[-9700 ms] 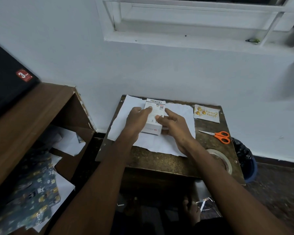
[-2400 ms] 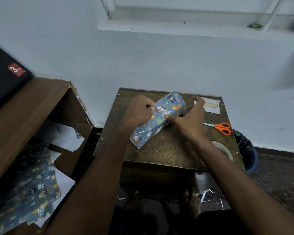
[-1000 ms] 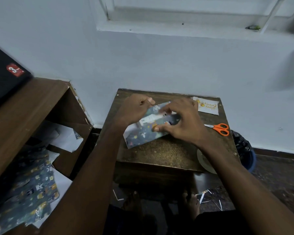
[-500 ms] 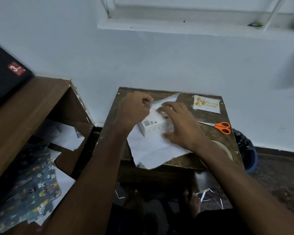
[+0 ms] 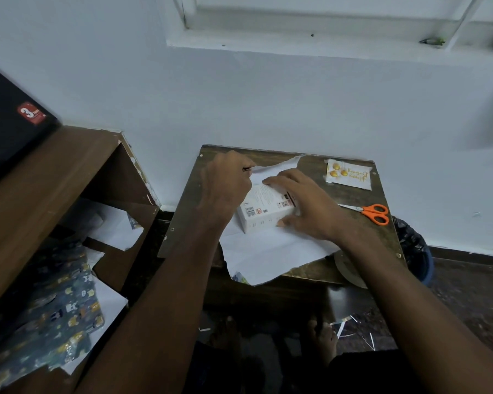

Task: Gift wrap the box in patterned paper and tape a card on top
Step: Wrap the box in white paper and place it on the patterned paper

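White box [image 5: 264,211] sits mid-sheet on the paper [image 5: 271,251], long axis 2-to-8 o'clock | my left hand [image 5: 225,186] pinches the paper's far flap at 11 o'clock, I think | my right hand [image 5: 305,206] lies spread on the box, thumb at its near edge | left is nearer the fold.

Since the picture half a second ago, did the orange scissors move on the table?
No. The scissors lie at the table's right edge, just below the card, as before.

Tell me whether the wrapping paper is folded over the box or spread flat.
Mostly spread: the paper lies white side up under the bare box; only its far edge is lifted, pinched by the left hand.
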Tool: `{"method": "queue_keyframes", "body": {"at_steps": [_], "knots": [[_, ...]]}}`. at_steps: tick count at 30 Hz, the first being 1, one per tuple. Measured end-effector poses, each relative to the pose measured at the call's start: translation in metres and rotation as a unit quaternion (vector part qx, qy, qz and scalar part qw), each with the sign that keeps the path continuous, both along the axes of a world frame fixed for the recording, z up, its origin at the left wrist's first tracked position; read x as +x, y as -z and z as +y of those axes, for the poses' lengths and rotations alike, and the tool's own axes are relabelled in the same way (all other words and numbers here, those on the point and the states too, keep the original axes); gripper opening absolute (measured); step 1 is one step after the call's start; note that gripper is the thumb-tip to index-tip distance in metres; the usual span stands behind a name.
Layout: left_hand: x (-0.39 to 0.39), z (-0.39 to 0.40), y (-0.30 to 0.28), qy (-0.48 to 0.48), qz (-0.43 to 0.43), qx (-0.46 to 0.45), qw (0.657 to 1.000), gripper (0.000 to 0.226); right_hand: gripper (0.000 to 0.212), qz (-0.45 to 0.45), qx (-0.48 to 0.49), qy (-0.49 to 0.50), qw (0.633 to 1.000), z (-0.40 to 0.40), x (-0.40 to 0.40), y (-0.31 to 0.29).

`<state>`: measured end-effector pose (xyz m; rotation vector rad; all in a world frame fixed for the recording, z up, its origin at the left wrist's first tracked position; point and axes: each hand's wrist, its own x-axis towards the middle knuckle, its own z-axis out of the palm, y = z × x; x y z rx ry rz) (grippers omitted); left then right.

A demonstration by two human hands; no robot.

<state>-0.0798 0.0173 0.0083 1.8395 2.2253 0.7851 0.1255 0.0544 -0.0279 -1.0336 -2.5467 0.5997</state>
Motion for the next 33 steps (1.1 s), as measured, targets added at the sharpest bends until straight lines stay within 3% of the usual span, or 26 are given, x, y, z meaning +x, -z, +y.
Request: {"method": "queue_keyframes", "body": {"at_steps": [9,15,21,33], "knots": [[0.004,0.001,-0.008,-0.024,0.026,0.014,0.999,0.017,0.09,0.003,-0.007,-0.008,1.0,-0.002,0.002,-0.003],[0.007,-0.001,-0.024,-0.016,0.067,0.032,0.997,0.018,0.075,-0.069,0.133,0.02,0.989,-0.016,-0.002,-0.016],[0.016,-0.004,-0.032,0.014,0.073,0.021,0.997,0.012,0.06,-0.07,0.148,0.043,0.986,-0.028,-0.005,-0.017],[0.02,-0.005,-0.032,0.123,0.077,-0.108,0.983,0.015,0.033,-0.082,0.174,0.093,0.977,-0.035,-0.008,-0.02]]}}
